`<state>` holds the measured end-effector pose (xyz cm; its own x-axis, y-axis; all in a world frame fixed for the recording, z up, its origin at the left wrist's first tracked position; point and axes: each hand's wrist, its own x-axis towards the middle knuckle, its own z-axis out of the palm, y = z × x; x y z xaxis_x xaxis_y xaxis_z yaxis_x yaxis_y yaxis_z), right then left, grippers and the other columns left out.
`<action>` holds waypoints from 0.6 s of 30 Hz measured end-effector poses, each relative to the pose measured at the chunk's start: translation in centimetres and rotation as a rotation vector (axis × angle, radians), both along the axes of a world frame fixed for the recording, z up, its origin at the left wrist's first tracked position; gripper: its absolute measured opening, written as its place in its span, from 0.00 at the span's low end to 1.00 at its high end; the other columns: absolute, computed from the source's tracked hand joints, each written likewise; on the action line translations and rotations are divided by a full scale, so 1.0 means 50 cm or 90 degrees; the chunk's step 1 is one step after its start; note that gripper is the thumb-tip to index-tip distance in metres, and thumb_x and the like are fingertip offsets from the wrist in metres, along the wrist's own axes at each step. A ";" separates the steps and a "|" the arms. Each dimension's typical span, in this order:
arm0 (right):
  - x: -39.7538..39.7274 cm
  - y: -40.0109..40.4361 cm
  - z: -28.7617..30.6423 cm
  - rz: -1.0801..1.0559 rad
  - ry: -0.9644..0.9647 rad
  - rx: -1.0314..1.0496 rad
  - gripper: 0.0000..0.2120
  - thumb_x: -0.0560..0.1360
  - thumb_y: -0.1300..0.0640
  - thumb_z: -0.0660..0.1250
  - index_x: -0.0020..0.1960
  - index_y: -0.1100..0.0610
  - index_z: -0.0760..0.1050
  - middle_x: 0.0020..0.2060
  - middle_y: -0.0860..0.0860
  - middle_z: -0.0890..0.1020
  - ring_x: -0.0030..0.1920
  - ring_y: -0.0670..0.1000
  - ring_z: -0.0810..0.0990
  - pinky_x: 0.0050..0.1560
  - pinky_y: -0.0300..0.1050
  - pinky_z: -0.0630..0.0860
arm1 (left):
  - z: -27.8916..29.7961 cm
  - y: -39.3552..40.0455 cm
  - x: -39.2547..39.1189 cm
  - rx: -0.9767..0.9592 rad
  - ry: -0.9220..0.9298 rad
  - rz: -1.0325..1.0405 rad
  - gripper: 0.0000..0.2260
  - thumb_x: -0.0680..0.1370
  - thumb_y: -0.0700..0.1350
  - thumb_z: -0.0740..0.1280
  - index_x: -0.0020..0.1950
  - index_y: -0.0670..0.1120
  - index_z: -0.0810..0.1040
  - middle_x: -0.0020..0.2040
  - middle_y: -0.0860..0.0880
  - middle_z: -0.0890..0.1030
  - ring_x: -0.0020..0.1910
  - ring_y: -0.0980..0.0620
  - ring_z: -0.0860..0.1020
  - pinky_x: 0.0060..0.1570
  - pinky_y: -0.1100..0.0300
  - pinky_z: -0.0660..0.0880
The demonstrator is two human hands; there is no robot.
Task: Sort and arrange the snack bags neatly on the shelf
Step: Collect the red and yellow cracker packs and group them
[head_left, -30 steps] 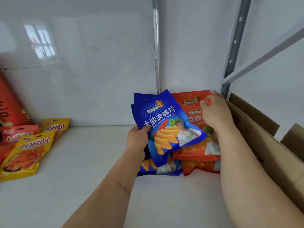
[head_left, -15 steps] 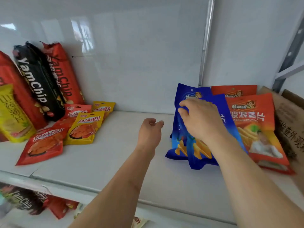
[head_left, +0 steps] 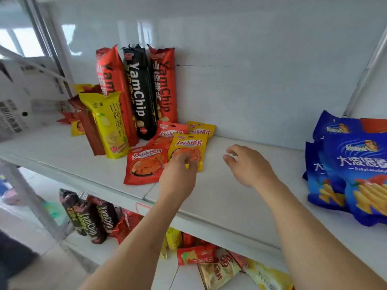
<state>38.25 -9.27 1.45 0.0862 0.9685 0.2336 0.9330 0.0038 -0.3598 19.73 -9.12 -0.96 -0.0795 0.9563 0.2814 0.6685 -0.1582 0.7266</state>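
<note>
While blue bags (head_left: 354, 170) at 3 o'clock look stacked, small pouches at 10 o'clock need sorting. Left hand (head_left: 178, 176) pinching the yellow pouch (head_left: 189, 146) beside the red pouch (head_left: 146, 164); right hand (head_left: 249, 164) loosely curled, holding nothing. Roughly halfway.

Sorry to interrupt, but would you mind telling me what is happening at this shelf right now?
A person is tidying snack bags on a white shelf. The left hand reaches onto the small yellow pouch lying beside a small red pouch; whether it grips it is hard to tell. The right hand hovers loosely curled, holding nothing. Tall YamChip bags lean on the back wall, and blue chip bags are stacked at the right.
</note>
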 end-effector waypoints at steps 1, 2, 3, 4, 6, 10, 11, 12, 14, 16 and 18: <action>-0.021 0.013 -0.008 0.001 0.023 -0.013 0.20 0.81 0.44 0.58 0.69 0.51 0.71 0.66 0.50 0.77 0.66 0.53 0.74 0.61 0.48 0.72 | -0.001 0.008 -0.034 0.013 0.013 0.011 0.15 0.82 0.51 0.62 0.67 0.49 0.76 0.64 0.50 0.79 0.62 0.46 0.76 0.57 0.53 0.74; -0.039 0.027 -0.016 0.000 0.046 -0.027 0.21 0.81 0.43 0.58 0.70 0.52 0.70 0.67 0.50 0.77 0.66 0.53 0.74 0.62 0.48 0.72 | -0.002 0.017 -0.066 0.028 0.026 0.030 0.16 0.82 0.51 0.62 0.68 0.48 0.76 0.66 0.49 0.78 0.64 0.46 0.74 0.60 0.51 0.72; -0.056 0.039 -0.024 -0.003 0.068 -0.040 0.22 0.81 0.43 0.59 0.71 0.53 0.70 0.67 0.51 0.77 0.67 0.54 0.74 0.63 0.48 0.72 | -0.003 0.029 -0.096 0.042 0.039 0.057 0.17 0.82 0.51 0.63 0.69 0.48 0.75 0.67 0.48 0.77 0.66 0.45 0.72 0.63 0.50 0.70; -0.070 0.051 -0.033 -0.010 0.091 -0.053 0.24 0.81 0.42 0.59 0.71 0.54 0.69 0.67 0.52 0.76 0.67 0.54 0.74 0.64 0.48 0.71 | -0.004 0.040 -0.124 0.048 0.050 0.087 0.18 0.81 0.51 0.63 0.70 0.47 0.74 0.68 0.46 0.76 0.67 0.43 0.71 0.65 0.49 0.68; -0.093 0.077 -0.050 -0.030 0.127 -0.078 0.26 0.80 0.41 0.59 0.72 0.55 0.68 0.69 0.53 0.75 0.68 0.56 0.73 0.64 0.48 0.70 | -0.009 0.066 -0.173 0.020 0.081 0.139 0.22 0.81 0.52 0.63 0.72 0.45 0.70 0.71 0.43 0.72 0.71 0.41 0.67 0.68 0.47 0.65; -0.121 0.144 -0.077 -0.110 0.118 -0.135 0.34 0.78 0.33 0.54 0.72 0.57 0.68 0.69 0.57 0.73 0.68 0.61 0.71 0.64 0.54 0.69 | -0.040 0.118 -0.236 -0.124 0.165 0.189 0.33 0.80 0.63 0.59 0.75 0.40 0.63 0.74 0.39 0.68 0.74 0.38 0.63 0.71 0.43 0.61; -0.126 0.162 -0.079 -0.134 0.099 -0.146 0.36 0.77 0.31 0.52 0.71 0.57 0.69 0.68 0.58 0.73 0.68 0.61 0.71 0.64 0.54 0.69 | -0.049 0.130 -0.244 -0.148 0.165 0.194 0.35 0.79 0.65 0.58 0.74 0.39 0.63 0.74 0.39 0.68 0.73 0.37 0.64 0.71 0.43 0.62; -0.131 0.181 -0.081 -0.152 0.082 -0.154 0.38 0.77 0.29 0.50 0.70 0.58 0.69 0.67 0.58 0.73 0.68 0.62 0.71 0.64 0.55 0.68 | -0.056 0.139 -0.247 -0.159 0.165 0.198 0.35 0.79 0.66 0.57 0.73 0.39 0.63 0.73 0.39 0.69 0.73 0.37 0.65 0.70 0.43 0.62; -0.139 0.221 -0.083 -0.169 0.069 -0.160 0.40 0.76 0.28 0.47 0.70 0.59 0.70 0.67 0.59 0.73 0.68 0.62 0.70 0.65 0.55 0.67 | -0.067 0.157 -0.251 -0.152 0.177 0.202 0.35 0.79 0.67 0.56 0.73 0.40 0.64 0.72 0.40 0.71 0.72 0.38 0.66 0.70 0.44 0.62; -0.143 0.260 -0.087 -0.180 0.082 -0.149 0.40 0.76 0.28 0.48 0.69 0.58 0.71 0.67 0.59 0.74 0.68 0.62 0.70 0.65 0.56 0.67 | -0.072 0.170 -0.252 -0.124 0.182 0.201 0.36 0.78 0.68 0.57 0.75 0.42 0.62 0.72 0.41 0.71 0.72 0.39 0.66 0.71 0.44 0.63; -0.144 0.298 -0.092 -0.199 0.110 -0.112 0.36 0.76 0.29 0.53 0.67 0.58 0.73 0.65 0.59 0.75 0.67 0.63 0.71 0.64 0.56 0.69 | -0.072 0.185 -0.254 -0.088 0.155 0.186 0.37 0.78 0.67 0.60 0.78 0.44 0.59 0.73 0.43 0.70 0.73 0.40 0.66 0.71 0.44 0.63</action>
